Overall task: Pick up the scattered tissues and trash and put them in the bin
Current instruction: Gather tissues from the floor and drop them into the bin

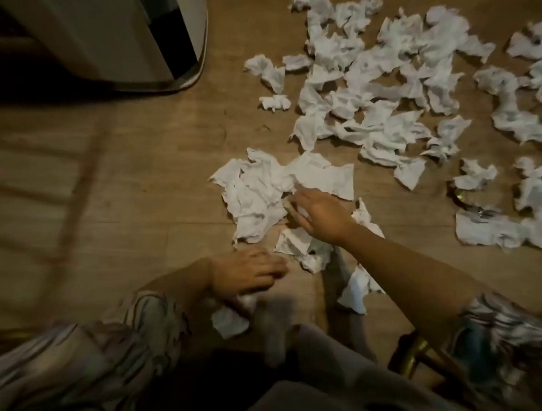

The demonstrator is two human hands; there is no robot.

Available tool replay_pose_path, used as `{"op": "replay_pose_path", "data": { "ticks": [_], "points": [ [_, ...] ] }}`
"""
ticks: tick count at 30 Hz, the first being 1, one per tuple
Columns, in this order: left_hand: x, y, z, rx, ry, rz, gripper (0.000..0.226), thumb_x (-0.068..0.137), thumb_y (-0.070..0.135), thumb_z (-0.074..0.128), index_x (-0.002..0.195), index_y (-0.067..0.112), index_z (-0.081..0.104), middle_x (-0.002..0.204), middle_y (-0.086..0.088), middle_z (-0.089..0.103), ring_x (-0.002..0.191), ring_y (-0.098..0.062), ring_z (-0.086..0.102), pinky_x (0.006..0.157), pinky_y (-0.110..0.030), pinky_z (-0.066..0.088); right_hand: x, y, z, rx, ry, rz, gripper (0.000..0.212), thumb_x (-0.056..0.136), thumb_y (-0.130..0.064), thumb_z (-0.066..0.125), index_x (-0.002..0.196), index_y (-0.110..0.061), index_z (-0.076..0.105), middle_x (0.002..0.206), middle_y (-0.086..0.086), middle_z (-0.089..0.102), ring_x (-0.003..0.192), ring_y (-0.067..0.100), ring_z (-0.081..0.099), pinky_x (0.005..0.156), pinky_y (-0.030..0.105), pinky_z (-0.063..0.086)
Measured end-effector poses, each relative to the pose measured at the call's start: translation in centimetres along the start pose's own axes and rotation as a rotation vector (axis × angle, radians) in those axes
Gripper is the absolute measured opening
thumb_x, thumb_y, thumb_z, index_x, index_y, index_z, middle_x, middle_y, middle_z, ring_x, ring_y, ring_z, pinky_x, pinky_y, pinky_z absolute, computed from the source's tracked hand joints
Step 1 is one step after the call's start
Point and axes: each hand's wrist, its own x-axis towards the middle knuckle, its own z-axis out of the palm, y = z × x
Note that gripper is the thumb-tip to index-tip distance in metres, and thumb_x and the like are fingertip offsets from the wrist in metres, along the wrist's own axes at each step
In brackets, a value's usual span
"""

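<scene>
Gathering looks underway: the right hand [318, 216] lies spread, fingers loose, on the nearest tissues [263, 198], the blurred left hand [245, 275] seems to clutch one beneath it, and next both must carry them to the bin [115, 24] far beyond the left hand.

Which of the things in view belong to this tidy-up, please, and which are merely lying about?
Job:
- tissues
- shiny wrappers
- right hand
- left hand

Lying about:
- white appliance
- stool leg
- wooden floor
</scene>
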Motion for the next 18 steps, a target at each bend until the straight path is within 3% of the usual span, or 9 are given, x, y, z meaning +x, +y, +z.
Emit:
{"op": "replay_pose_path", "data": {
  "ticks": [2,5,7,10,12,14,16,18],
  "points": [
    [-1.2,1.0,2.1,0.049,0.008,0.071,0.043,0.093,0.04,0.046,0.128,0.016,0.056,0.157,-0.006,0.03,0.147,-0.024,0.024,0.113,-0.055,0.029,-0.9,0.2,0.5,-0.066,-0.045,-0.03,0.043,0.096,-0.038,0.052,0.13,-0.011,0.055,0.132,0.017,0.056,0.118,0.037,0.052,0.099,0.045,0.039],
    [-3.0,2.1,6.4,0.187,0.053,0.087,0.044,0.099,0.026,0.044,0.143,0.02,0.042,0.16,-0.001,0.025,0.15,-0.02,0.011,0.112,-0.056,0.03,-3.2,0.2,1.2,-0.112,-0.119,-0.021,0.081,0.088,-0.071,0.033,0.147,-0.016,0.036,0.156,0.012,0.028,0.144,0.03,0.023,0.117,0.043,0.012],
    [-3.7,2.2,7.5,0.175,0.068,0.089,0.029,0.098,0.033,0.045,0.124,0.021,0.049,0.159,-0.007,0.026,0.15,-0.024,0.011,0.116,-0.058,0.016,-4.6,0.8,2.0,-0.158,-0.178,-0.042,0.092,0.08,-0.08,0.029,0.152,-0.024,0.024,0.163,0.006,0.003,0.149,0.025,-0.001,0.116,0.041,-0.002],
    [-3.3,2.0,7.7,0.074,0.126,-0.068,0.026,0.099,0.043,0.042,0.105,0.021,0.054,0.157,-0.012,0.028,0.149,-0.027,0.017,0.116,-0.053,0.013,-6.1,1.4,3.6,-0.184,-0.312,-0.016,0.099,0.072,-0.087,0.029,0.151,-0.027,0.02,0.162,0.004,-0.017,0.147,0.025,-0.02,0.114,0.048,-0.001],
    [-2.1,2.4,7.1,-0.012,0.241,-0.256,0.03,0.099,0.046,0.044,0.102,0.021,0.061,0.157,-0.009,0.029,0.149,-0.026,0.018,0.115,-0.052,0.022,-6.7,1.5,4.7,-0.209,-0.313,0.051,0.093,0.075,-0.082,0.031,0.149,-0.026,0.024,0.162,0.006,-0.015,0.147,0.028,-0.02,0.116,0.052,0.008],
    [-0.5,2.3,5.5,-0.066,0.355,-0.443,0.035,0.098,0.05,0.044,0.099,0.022,0.066,0.156,-0.006,0.031,0.149,-0.025,0.016,0.116,-0.053,0.023,-7.0,1.2,5.4,-0.196,-0.26,0.089,0.071,0.087,-0.063,0.041,0.145,-0.024,0.033,0.163,0.008,-0.004,0.148,0.03,-0.011,0.117,0.053,0.016],
    [1.2,1.7,3.2,-0.045,0.486,-0.578,0.044,0.094,0.058,0.044,0.093,0.022,0.07,0.152,-0.006,0.039,0.148,-0.025,0.02,0.119,-0.054,0.015,-7.2,1.1,5.6,-0.149,-0.198,0.082,0.049,0.093,-0.035,0.054,0.139,-0.021,0.042,0.161,0.01,0.013,0.149,0.031,0.006,0.116,0.047,0.022],
    [2.6,1.0,0.4,-0.008,0.631,-0.694,0.053,0.089,0.065,0.044,0.085,0.021,0.073,0.146,-0.006,0.046,0.144,-0.026,0.025,0.118,-0.058,0.011,-7.3,1.1,5.5,-0.098,-0.13,0.082,0.045,0.09,-0.018,0.06,0.134,-0.018,0.049,0.153,0.011,0.033,0.142,0.029,0.026,0.112,0.038,0.028]
  ]
}}
